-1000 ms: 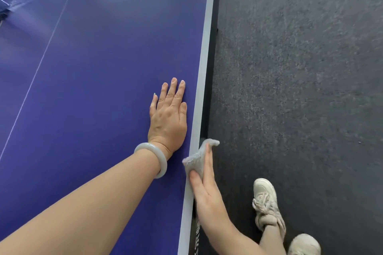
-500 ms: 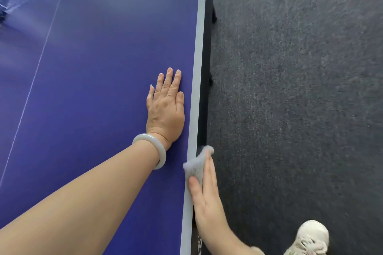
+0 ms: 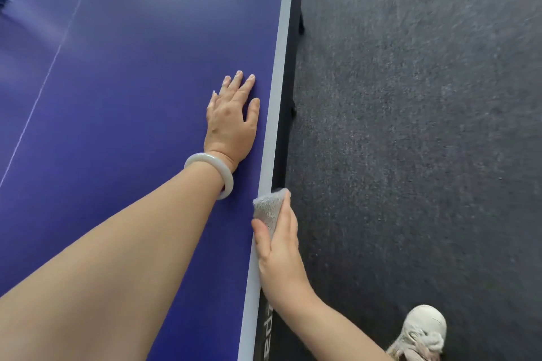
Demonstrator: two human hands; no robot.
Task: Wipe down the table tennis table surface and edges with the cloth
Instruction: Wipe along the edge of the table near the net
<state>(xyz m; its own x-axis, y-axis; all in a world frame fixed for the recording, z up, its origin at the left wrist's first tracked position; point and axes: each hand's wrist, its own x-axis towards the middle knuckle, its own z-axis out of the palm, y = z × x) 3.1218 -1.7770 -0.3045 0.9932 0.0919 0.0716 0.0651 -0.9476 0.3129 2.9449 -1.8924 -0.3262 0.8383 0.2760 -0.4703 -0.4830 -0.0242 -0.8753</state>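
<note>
Low at the frame's centre, the right hand pinches the grey cloth over the table's pale edge to wipe it, while the left hand lies flat above, fingers straight, probably bracing.

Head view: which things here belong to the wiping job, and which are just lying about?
In the job: grey cloth; right hand gripping it on the table's pale edge; blue table top; left hand flat on the top.
Just there: white bracelet on the left wrist; pale shoe; dark carpet.
</note>
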